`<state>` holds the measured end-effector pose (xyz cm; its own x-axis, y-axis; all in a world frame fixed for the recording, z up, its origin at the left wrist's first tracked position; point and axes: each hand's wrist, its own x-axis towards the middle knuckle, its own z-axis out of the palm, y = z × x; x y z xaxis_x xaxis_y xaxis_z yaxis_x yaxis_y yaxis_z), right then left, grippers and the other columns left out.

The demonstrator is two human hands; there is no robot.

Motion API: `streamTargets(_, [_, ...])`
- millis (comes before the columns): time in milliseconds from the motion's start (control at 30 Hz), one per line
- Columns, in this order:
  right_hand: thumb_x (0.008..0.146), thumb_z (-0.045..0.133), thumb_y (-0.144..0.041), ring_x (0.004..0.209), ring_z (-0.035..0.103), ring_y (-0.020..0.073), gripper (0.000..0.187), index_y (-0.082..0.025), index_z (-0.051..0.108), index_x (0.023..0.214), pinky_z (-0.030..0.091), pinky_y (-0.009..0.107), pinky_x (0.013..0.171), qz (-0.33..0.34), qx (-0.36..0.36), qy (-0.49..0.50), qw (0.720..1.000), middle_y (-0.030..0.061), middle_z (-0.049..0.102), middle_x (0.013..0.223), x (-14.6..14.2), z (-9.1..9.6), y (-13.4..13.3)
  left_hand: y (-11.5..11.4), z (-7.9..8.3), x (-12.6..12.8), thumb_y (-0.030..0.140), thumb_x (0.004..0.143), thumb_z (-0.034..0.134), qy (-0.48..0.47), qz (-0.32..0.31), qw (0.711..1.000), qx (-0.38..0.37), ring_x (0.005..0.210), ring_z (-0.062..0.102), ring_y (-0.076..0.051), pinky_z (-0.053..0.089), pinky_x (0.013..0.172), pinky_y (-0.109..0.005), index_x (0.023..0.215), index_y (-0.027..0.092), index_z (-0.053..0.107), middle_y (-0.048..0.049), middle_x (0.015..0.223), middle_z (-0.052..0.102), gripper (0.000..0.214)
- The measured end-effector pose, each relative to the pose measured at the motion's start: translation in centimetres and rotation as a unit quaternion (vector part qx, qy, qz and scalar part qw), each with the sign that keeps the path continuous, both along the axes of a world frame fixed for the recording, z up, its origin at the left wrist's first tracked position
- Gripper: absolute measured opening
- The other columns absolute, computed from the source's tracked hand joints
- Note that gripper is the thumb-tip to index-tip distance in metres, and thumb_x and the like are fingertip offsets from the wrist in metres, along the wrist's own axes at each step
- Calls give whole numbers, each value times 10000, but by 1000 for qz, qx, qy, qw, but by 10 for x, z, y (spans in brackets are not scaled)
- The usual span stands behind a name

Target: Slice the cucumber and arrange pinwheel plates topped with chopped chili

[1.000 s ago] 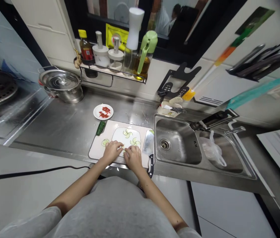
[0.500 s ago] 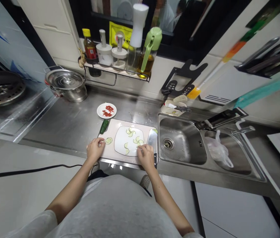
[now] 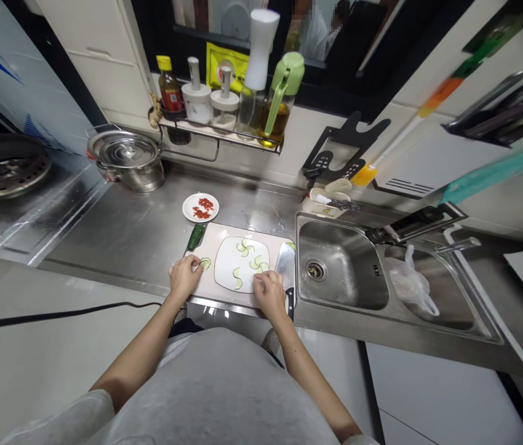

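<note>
A pale cutting board [image 3: 209, 283] lies on the steel counter with a white plate [image 3: 227, 266] on it. Green cucumber slices [image 3: 244, 247] are laid in small fan shapes on the plate. My left hand [image 3: 184, 276] rests at the board's left edge, fingers curled at a loose cucumber slice [image 3: 205, 264]. My right hand [image 3: 268, 290] sits at the plate's near right edge, fingers bent; what they pinch is hidden. A cleaver [image 3: 285, 262] lies flat just right of the plate. A cucumber end [image 3: 195, 237] lies at the board's far left corner.
A small white dish of red chopped bits [image 3: 200, 207] stands behind the board. A lidded steel pot [image 3: 125, 158] is at the back left, a rack of bottles [image 3: 224, 105] on the wall. A sink [image 3: 341, 266] adjoins the board on the right, with a plastic bag [image 3: 410, 285] in its second basin.
Both hands were together over the plate's near edge. They moved apart: the left hand to the loose slice at the board's left, the right hand to the plate's right edge.
</note>
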<state>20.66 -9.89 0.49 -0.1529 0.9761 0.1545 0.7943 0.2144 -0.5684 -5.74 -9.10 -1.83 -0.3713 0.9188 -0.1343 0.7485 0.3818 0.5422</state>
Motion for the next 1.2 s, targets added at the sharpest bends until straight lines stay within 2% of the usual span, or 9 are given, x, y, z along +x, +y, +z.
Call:
streamTargets(133, [891, 476, -291, 952, 483, 232, 261, -206, 721, 923, 410, 333, 828, 8, -8, 20, 1000, 81, 623, 914, -2, 4, 0, 1, 1, 1, 441, 729, 618, -152, 39, 987, 33, 724, 581, -158, 398, 749, -290, 839, 216, 619, 2, 747, 656, 250])
streamTargets(300, [876, 491, -298, 923, 543, 217, 251, -201, 702, 970, 423, 359, 856, 25, -44, 113, 992, 71, 655, 893, -17, 15, 9, 3, 20, 13, 513, 589, 734, -427, 34, 902, 59, 634, 554, -120, 401, 645, -236, 800, 175, 579, 11, 666, 608, 427])
streamTargets(467, [828, 554, -327, 904, 582, 195, 271, -220, 675, 1046, 459, 307, 741, 39, -93, 219, 970, 51, 677, 921, -43, 30, 20, 4, 47, 32, 476, 555, 788, -504, -18, 863, 37, 646, 557, -115, 412, 635, -228, 767, 171, 590, 16, 668, 603, 421])
streamTargets(600, [806, 572, -317, 858, 585, 179, 187, -206, 679, 911, 453, 276, 685, 51, -109, 264, 957, 46, 678, 893, -55, 39, 25, 2, 59, 44, 411, 579, 792, -531, -47, 846, 26, 630, 547, -99, 412, 634, -219, 757, 171, 596, 32, 653, 586, 357])
streamTargets(833, [768, 573, -324, 723, 550, 147, 158, -187, 626, 707, 435, 263, 670, 30, -165, 332, 928, 12, 633, 728, -55, 42, 24, 0, 65, 53, 403, 615, 758, -494, -67, 866, 45, 640, 528, -105, 406, 644, -227, 770, 174, 596, 23, 662, 576, 320])
streamTargets(1000, [719, 605, -342, 622, 508, 122, 168, -183, 603, 661, 423, 241, 605, 13, -239, 395, 887, -15, 578, 629, -53, 44, 25, -3, 71, 52, 398, 683, 693, -303, -115, 939, 115, 696, 514, -139, 414, 707, -272, 762, 198, 634, -16, 776, 638, 223])
streamTargets(1067, [711, 610, -352, 586, 487, 114, 176, -183, 602, 661, 410, 232, 563, 1, -263, 417, 870, -22, 555, 604, -52, 45, 26, -6, 71, 53, 386, 690, 688, -246, -105, 954, 134, 697, 512, -141, 408, 722, -278, 798, 211, 652, -11, 793, 646, 208])
streamTargets(1133, [709, 613, -351, 586, 486, 115, 173, -186, 603, 660, 410, 232, 559, -7, -257, 425, 868, -22, 557, 608, -51, 46, 26, -9, 70, 54, 405, 713, 665, -281, -80, 948, 125, 655, 515, -134, 404, 680, -266, 860, 209, 651, 1, 716, 627, 246])
streamTargets(1200, [718, 612, -346, 621, 504, 121, 165, -191, 608, 660, 425, 241, 601, -2, -229, 415, 880, -16, 578, 635, -49, 47, 26, -11, 69, 57, 452, 742, 628, -370, -58, 923, 87, 588, 505, -123, 389, 612, -249, 907, 190, 640, 11, 631, 607, 309])
